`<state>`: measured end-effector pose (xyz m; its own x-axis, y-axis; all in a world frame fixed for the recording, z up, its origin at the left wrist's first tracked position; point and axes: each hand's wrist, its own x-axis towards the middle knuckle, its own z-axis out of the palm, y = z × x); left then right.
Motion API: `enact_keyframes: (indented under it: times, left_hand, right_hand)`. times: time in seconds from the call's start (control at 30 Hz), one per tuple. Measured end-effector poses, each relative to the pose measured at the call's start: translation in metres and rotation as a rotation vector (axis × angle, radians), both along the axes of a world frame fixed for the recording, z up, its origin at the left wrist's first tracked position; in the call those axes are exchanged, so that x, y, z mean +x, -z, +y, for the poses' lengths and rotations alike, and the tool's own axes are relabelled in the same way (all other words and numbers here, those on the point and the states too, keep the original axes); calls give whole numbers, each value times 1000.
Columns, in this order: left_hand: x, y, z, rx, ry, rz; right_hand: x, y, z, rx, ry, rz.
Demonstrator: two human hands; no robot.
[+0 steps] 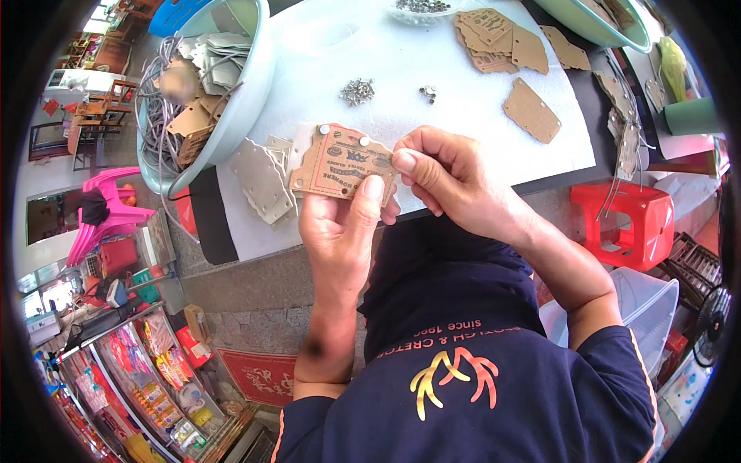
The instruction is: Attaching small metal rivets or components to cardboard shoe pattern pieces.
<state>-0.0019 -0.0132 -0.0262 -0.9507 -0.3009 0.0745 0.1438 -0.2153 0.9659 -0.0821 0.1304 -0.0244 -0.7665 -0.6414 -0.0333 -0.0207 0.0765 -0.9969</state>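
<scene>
My left hand [340, 235] grips a brown printed piece with scalloped edges [328, 171], thumb on its front and fingers behind. It looks like leather or stiff card; I cannot tell which. Two round pale studs sit along its top edge, and a dark hole shows near the bottom. At its right corner my right hand [463, 181] is closed, thumb and index finger pinched together; whatever lies between them is hidden. Grey pieces of similar shape [262, 181] lie just left of my left hand. Beyond my hands are a heap of small metal fasteners [356, 92] and a smaller cluster [428, 94].
A light blue basin [260, 85] with cords and cut pieces stands at the left. Brown pieces [531, 54] are stacked at the far right, with a single brown piece [532, 110] nearer. A clear dish of fasteners [421, 9] stands at the back. A red stool [629, 220] is at the right.
</scene>
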Motion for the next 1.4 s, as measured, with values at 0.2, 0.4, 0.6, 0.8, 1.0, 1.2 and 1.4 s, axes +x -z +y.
enact_keyframes:
  times: [0.2, 0.4, 0.6, 0.8, 1.0, 1.2, 1.4]
  left_hand:
    - [2, 5, -3, 160, 11, -93]
    - [7, 12, -4, 198, -25, -118]
    - [6, 12, -4, 171, -54, -89]
    - [4, 11, -4, 167, -49, -77]
    - [5, 17, -8, 160, -15, -79]
    - [5, 8, -6, 157, 11, -104]
    - [8, 12, -5, 65, 79, -107]
  right_hand:
    - [4, -3, -4, 75, 99, 130]
    - [-13, -6, -1, 84, -25, 379]
    - [-72, -17, -3, 304, 70, 609]
    - [-114, -12, -19, 423, -2, 872]
    - [-123, -2, -37, 510, -131, 970]
    - [-125, -1, -42, 566, -178, 1000]
    - [-126, -5, -42, 569, -205, 1048]
